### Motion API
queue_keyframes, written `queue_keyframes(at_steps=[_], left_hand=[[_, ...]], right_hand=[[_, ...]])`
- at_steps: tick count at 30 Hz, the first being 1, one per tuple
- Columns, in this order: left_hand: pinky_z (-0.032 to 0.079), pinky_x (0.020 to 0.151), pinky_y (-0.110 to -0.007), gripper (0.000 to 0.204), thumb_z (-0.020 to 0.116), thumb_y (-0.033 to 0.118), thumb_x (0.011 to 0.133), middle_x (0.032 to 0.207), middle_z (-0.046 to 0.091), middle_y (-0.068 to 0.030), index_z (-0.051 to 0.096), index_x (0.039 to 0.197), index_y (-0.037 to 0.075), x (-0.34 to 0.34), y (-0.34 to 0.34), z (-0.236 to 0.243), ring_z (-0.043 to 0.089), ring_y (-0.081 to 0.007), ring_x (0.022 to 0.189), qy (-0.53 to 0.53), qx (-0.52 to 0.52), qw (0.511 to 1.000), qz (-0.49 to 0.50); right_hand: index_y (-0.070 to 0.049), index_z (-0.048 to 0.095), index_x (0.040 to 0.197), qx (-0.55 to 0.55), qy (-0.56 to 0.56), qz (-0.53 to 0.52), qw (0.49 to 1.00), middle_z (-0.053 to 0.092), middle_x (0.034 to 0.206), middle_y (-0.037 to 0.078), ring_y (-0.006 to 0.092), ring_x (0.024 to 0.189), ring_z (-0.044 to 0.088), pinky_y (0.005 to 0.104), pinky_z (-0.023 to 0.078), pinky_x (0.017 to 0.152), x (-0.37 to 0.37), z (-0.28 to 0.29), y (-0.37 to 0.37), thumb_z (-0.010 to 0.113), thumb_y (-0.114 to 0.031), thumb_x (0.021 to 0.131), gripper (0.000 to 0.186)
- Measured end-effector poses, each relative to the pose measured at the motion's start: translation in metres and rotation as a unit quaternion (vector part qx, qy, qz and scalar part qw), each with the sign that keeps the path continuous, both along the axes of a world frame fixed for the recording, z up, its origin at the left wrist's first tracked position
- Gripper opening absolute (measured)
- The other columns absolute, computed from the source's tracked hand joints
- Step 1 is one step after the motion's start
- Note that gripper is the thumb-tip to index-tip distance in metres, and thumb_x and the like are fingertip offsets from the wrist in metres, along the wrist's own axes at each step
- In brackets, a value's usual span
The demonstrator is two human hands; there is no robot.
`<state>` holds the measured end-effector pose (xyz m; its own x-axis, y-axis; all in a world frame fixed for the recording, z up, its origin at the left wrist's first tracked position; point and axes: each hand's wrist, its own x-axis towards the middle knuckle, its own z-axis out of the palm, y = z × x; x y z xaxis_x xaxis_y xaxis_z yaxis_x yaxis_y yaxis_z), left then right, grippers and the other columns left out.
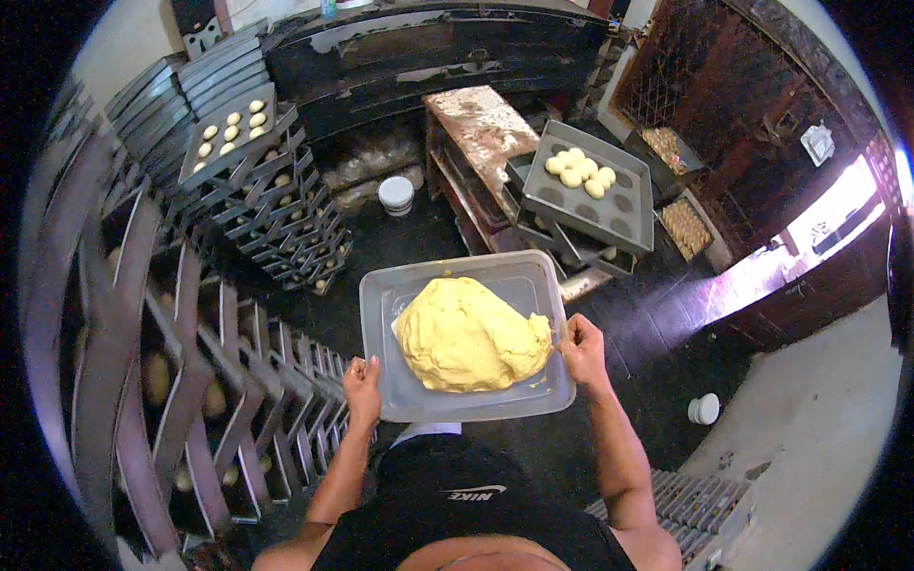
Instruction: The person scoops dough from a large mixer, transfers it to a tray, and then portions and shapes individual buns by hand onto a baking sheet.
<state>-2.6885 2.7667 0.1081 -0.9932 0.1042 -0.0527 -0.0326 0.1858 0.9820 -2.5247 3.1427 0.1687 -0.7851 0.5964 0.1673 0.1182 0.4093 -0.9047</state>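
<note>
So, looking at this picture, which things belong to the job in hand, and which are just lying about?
In hand:
translucent rectangular plastic tub, held by the left hand and right hand
large yellow doughy lump inside it

Lying about, untouched:
round white bucket
worn brown-and-white rectangular table
grey rectangular metal tray with round pale-yellow balls

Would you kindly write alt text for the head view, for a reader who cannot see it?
A person's left hand and right hand hold the sides of a translucent plastic tub containing a large lump of yellow dough. Beyond it, pale dough balls sit clustered in a grey tray at right; crisscross-stacked metal trays line the left.
</note>
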Motion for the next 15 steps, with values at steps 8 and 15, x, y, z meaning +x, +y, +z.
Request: queue_keyframes(at_steps=[8, 15], left_hand=[[0.026, 0.056, -0.025, 0.039, 0.067, 0.018, 0.100, 0.070, 0.033, 0.0108, 0.040, 0.073, 0.016, -0.152, 0.175, -0.024, 0.029, -0.0026, 0.065, -0.087, 0.145, 0.986, -0.015], [0.024, 0.058, -0.026, 0.040, 0.066, 0.020, 0.101, 0.072, 0.031, 0.0098, 0.038, 0.073, 0.015, -0.311, 0.292, 0.000, 0.028, -0.0039, 0.066, -0.048, 0.085, 0.994, -0.055]], right_hand=[[-0.002, 0.045, 0.073, 0.087, -0.015, -0.011, 0.996, 0.039, 0.064, 0.004, 0.0145, 0.062, 0.038, 0.0328, 0.035, 0.057, -0.148, 0.068, 0.149, 0.063, -0.011, 0.069, 0.020], [-0.003, 0.045, 0.074, 0.089, -0.025, -0.022, 0.995, 0.041, 0.064, 0.006, 0.0156, 0.061, 0.040, 0.0331, 0.036, 0.056, -0.274, 0.074, 0.266, 0.064, -0.015, 0.069, 0.024]])
